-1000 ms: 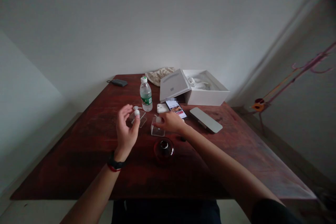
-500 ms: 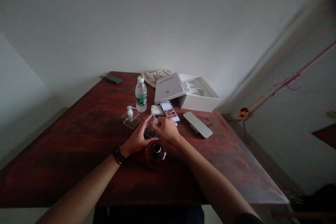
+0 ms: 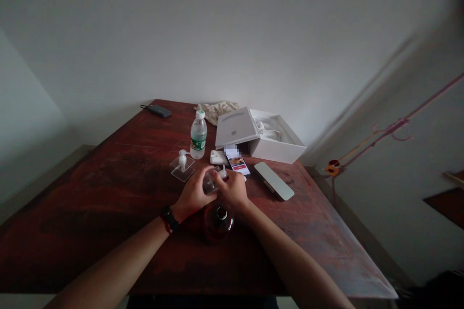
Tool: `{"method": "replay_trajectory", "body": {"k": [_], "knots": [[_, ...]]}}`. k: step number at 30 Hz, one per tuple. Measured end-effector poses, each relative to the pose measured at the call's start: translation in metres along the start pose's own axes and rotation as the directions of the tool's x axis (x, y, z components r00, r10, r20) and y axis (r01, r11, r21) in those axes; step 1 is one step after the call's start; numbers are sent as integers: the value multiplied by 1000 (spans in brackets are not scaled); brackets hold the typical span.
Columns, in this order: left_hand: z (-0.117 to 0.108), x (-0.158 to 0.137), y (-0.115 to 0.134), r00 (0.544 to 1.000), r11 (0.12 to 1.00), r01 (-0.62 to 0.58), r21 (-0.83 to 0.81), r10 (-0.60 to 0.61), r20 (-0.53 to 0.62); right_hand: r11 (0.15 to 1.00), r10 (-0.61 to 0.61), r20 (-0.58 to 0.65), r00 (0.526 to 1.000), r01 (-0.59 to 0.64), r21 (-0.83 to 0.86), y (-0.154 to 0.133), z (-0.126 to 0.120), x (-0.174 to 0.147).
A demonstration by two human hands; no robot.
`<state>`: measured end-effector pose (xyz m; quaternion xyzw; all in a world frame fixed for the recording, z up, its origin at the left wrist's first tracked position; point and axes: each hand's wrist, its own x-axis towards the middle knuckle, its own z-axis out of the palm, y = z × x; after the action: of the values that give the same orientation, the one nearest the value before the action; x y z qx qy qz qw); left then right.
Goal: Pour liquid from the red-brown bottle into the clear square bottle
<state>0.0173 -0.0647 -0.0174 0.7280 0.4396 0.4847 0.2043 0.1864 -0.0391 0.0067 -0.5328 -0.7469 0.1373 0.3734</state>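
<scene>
A small clear square plastic dish [image 3: 210, 182] is between my two hands. My left hand [image 3: 195, 190] has its thumb and fingers curled around the dish's left side. A white pump head [image 3: 224, 172] shows its nozzle at the fingers of my right hand [image 3: 234, 189], which are closed on it; its lower part is hidden. Just in front of my wrists stands a round dark-red glass bottle [image 3: 218, 227], upright, with its neck open. Left of my hands, a second white pump head [image 3: 182, 160] stands on another clear square dish [image 3: 176, 172].
Beyond the hands stand a water bottle [image 3: 198, 140], a white case [image 3: 218, 157] and a phone [image 3: 237, 164]. An opened white box [image 3: 281, 152] with its lid [image 3: 235, 128], a cloth [image 3: 215, 108], a silver flat device [image 3: 273, 181] and a dark device [image 3: 159, 110] lie on the wooden table [image 3: 126, 183].
Both hands have drawn slightly toward me and closed in around the clear dish, more of which now shows between them. The camera view has tilted slightly; the red bottle stays in place.
</scene>
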Motion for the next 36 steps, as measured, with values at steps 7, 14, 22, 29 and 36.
{"method": "replay_trajectory", "body": {"k": [7, 14, 22, 29, 36], "knots": [[-1, 3, -4, 999, 993, 26, -119, -24, 23, 992, -93, 63, 994, 87, 92, -2, -9, 6], [-2, 3, -9, 999, 995, 21, -95, -16, 46, 985, -41, 34, 999, 35, 170, -2, -5, 4], [-5, 3, -11, 998, 991, 14, -134, -7, 55, 935, -95, 30, 995, 79, 345, 5, 3, 7], [-7, 4, -13, 998, 989, 29, -147, -21, 60, 865, -99, -1, 995, 87, 495, 12, 12, 8], [-8, 4, -12, 998, 988, 42, -149, -33, 62, 831, -119, 18, 993, 89, 549, 14, 9, 9]]}}
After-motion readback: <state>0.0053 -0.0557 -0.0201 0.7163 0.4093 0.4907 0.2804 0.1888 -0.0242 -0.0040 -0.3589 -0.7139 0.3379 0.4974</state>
